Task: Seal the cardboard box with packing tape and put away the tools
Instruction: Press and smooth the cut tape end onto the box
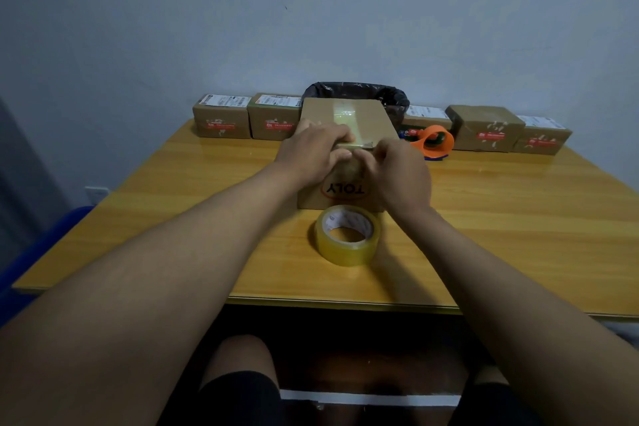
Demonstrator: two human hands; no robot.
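On the tabletop: point(518, 218) yellow wood grain, glossy, set against a pale wall.
Left parcels: point(222, 116) two small brown cartons side by side at the back, each with a white shipping label on top and a red sticker on the front; the print is too small to read.
Left hand: point(313, 152) laid over the near top edge of the box, fingers point(340, 135) curled and pressing down on the tape strip; not gripping anything.
Box: point(345, 114) mid-tabletop, flaps closed, a clear tape strip point(345, 116) running along its top toward the near edge. Front face shows "TOLY" in black inside a red oval, upside down from this view.
Bin: point(356, 90) black-lined, behind the box.
Roll: point(347, 235) clear packing tape, lying flat just in front of the box, core print unreadable.
Right hand: point(397, 173) at the near top edge and front face, fingers bent narrow against the tape end; whether they pinch it I cannot tell.
Dispenser: point(437, 142) orange, right of the box.
Right parcels: point(485, 128) more brown cartons, red stickers, white labels, illegible.
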